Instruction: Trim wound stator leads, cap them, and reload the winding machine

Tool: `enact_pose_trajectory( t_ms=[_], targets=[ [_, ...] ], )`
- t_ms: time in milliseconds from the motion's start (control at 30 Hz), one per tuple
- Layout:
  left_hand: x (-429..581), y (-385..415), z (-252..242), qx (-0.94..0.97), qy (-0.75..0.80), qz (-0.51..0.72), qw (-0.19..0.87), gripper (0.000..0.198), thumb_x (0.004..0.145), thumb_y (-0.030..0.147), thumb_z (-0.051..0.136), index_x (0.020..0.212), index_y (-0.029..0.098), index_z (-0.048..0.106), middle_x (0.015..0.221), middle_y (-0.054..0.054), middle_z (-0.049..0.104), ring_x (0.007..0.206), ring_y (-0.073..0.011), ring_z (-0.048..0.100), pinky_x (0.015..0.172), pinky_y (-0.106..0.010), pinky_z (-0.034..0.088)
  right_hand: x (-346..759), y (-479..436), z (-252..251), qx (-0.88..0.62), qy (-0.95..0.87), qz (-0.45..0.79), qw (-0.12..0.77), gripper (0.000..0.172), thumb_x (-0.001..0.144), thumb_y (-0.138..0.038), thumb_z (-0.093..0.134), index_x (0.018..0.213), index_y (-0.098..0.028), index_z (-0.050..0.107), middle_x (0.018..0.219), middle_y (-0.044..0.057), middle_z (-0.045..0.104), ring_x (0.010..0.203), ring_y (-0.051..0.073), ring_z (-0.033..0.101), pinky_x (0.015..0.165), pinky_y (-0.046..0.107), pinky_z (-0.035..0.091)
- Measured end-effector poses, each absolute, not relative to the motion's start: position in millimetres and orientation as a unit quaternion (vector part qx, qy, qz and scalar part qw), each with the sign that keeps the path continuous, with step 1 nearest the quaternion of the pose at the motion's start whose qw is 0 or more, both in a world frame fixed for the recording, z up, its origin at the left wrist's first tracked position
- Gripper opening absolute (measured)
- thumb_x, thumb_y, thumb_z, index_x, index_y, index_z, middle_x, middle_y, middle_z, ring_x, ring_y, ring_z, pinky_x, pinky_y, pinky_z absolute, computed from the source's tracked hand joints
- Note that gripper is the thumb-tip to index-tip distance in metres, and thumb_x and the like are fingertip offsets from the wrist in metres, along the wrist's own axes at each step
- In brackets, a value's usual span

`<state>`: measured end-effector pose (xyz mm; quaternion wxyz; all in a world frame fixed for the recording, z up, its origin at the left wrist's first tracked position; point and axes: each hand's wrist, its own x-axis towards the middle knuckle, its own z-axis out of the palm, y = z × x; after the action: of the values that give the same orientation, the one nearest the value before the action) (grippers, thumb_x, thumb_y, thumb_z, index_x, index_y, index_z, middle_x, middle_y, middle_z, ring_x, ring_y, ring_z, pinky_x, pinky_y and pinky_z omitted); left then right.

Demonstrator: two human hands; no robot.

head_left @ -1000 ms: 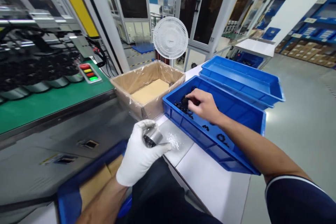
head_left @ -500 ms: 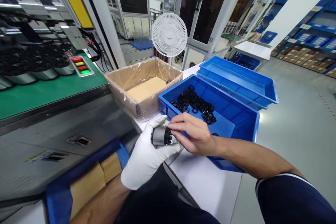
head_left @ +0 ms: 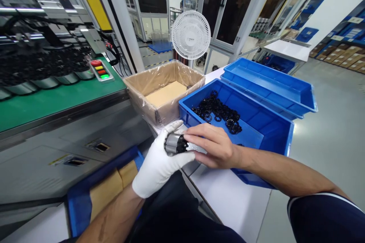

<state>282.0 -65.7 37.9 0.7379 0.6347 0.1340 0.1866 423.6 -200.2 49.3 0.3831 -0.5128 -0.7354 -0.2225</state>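
Observation:
My left hand (head_left: 159,165), in a white glove, is wrapped round a motor stator core (head_left: 172,143), a grey metal cylinder with black toothed plastic at its ends. The core lies roughly sideways, its toothed end facing right. Bare and bent, my right hand (head_left: 218,146) has its fingertips at that black end, with the thumb lower, near the gloved thumb. Its fingers partly cover the end. Just beyond is a blue bin (head_left: 273,133) with a heap of black plastic rings (head_left: 211,108) on its floor.
A plastic-lined cardboard box (head_left: 142,104) stands left of the bin. Stacked blue trays (head_left: 268,79) are behind it. On the green bench (head_left: 54,100) are rows of similar cores (head_left: 45,78) and a button panel (head_left: 101,70). A white fan (head_left: 191,35) stands beyond the box.
The scene has shifted slightly right in view. My right fingers have spread a little over the black end of the stator core; my left hand keeps its hold.

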Motion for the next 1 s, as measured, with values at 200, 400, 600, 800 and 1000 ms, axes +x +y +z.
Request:
enact_pose_trajectory(
  t_ms=[200,400,600,800,1000],
  targets=[
    [285.0,-68.7,46.2,0.652,0.136,0.178,0.724,0.078,0.061,0.032,0.088,0.128,0.018,0.051,0.108,-0.007,0.073,0.092,-0.0216,0.072,0.084,-0.033,0.06,424.3,-200.2,48.7,-0.505,-0.741,-0.243,0.369,0.035,0.088,-0.015,0.062,0.122,-0.008,0.057,0.105,0.018,0.068,0.098,0.022,0.065,0.076,0.036,0.059],
    [285.2,-72.0,40.0,0.686,0.133,0.198,0.688,0.073,0.063,0.034,0.085,0.126,0.016,0.053,0.119,-0.012,0.069,0.103,-0.0264,0.07,0.089,-0.037,0.059,426.2,-196.0,43.2,-0.502,-0.746,-0.261,0.352,0.031,0.091,-0.018,0.06,0.121,-0.009,0.057,0.104,0.016,0.068,0.095,0.021,0.064,0.075,0.036,0.059],
    [298.7,-50.7,16.2,0.765,0.115,0.193,0.603,0.052,0.095,0.04,0.045,0.143,0.02,0.043,0.142,-0.012,0.054,0.132,-0.0253,0.052,0.112,-0.044,0.041,436.2,-198.3,51.6,-0.565,-0.732,-0.245,0.292,0.036,0.089,-0.024,0.067,0.121,-0.008,0.059,0.11,0.02,0.068,0.101,0.024,0.066,0.078,0.037,0.06],
    [334.5,-56.2,-36.2,0.886,0.133,0.171,0.41,0.023,0.059,0.016,0.076,0.081,0.016,0.068,0.083,-0.008,0.07,0.082,-0.0268,0.067,0.078,-0.04,0.056,446.9,-201.5,52.2,-0.606,-0.666,-0.302,0.313,0.039,0.084,-0.018,0.073,0.12,-0.013,0.061,0.108,0.017,0.068,0.098,0.024,0.069,0.082,0.035,0.061],
    [264.0,-12.7,12.1,0.882,0.186,0.252,0.352,0.03,0.076,0.024,0.069,0.105,0.021,0.065,0.105,-0.006,0.07,0.098,-0.0218,0.066,0.091,-0.036,0.052,474.4,-197.0,33.3,-0.678,-0.609,-0.307,0.274,0.025,0.09,-0.025,0.065,0.112,-0.011,0.066,0.108,0.015,0.07,0.095,0.023,0.071,0.085,0.034,0.061]
  ],
)
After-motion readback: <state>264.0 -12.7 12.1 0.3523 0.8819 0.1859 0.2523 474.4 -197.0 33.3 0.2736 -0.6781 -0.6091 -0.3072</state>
